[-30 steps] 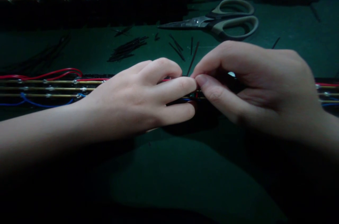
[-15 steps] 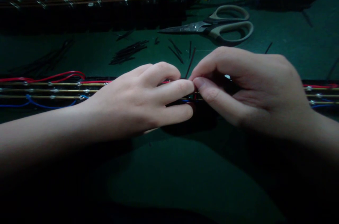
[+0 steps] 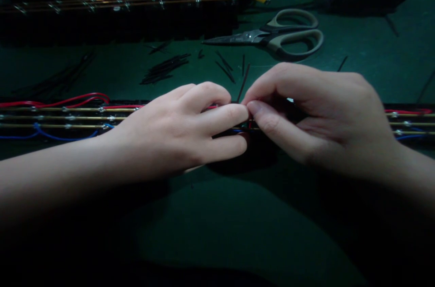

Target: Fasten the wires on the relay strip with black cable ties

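- My right hand: pinching, can't see what.
- Left hand: over strip, grip hidden.
- Strip runs left-right beneath both.
- I read fine handwork; next move wants steadiness.

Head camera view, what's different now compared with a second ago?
The whole picture has slid slightly downward, probably from the camera tilting: the scissors, the pile of dark strips and the brass rods all appear lower. Nothing was visibly taken hold of or let go. The left hand stays over the rods, with the right hand pinching beside it; what's between the fingers is hidden.
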`<state>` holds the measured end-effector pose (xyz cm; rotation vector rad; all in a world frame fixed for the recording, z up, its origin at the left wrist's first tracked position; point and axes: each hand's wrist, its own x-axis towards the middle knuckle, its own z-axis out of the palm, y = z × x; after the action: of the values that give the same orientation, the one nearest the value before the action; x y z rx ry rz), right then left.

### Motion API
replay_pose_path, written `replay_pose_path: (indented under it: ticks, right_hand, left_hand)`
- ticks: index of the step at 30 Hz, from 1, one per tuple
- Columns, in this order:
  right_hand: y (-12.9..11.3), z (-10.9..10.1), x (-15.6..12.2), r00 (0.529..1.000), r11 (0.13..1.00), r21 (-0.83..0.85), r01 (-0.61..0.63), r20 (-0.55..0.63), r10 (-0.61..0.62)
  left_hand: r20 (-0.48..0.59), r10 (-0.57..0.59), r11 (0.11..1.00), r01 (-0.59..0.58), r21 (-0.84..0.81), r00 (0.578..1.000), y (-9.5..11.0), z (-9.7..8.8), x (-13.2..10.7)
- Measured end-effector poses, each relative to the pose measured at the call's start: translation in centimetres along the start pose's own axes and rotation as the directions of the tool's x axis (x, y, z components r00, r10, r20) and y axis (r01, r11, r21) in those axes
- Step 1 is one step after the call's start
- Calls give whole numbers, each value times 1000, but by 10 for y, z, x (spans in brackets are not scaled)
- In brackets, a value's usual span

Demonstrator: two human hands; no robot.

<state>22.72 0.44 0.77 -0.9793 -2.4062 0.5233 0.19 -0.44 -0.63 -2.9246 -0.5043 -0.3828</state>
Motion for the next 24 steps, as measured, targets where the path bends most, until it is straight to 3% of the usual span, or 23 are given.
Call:
replay_pose_path:
  ticks: [24]
  right_hand:
    - [0, 1, -2, 1000, 1000, -22, 3, 3, -3]
  left_hand:
    - [13, 0, 1000, 0, 5, 1000, 1, -1, 0]
